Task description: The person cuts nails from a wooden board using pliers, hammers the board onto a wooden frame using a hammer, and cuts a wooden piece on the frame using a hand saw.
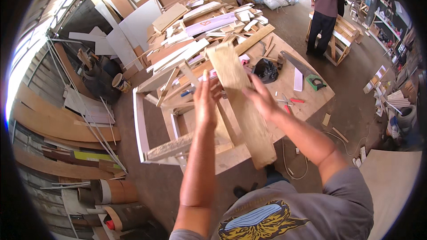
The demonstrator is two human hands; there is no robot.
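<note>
A long pale wooden board is tilted above the worktable. My right hand grips its right edge, thumb on the face. My left hand is raised at the board’s left side, fingers stretched upward; whether they touch it is unclear. Below and left is a wooden frame with white-faced sides. Pliers with red handles, a green-and-black tape measure, a handsaw and a black plastic bag lie on the table to the right.
Offcuts are heaped on the table’s far half. Another person stands at a wooden bench, back right. Sheets and poles line the left side. A cord lies on the floor; a large panel is at lower right.
</note>
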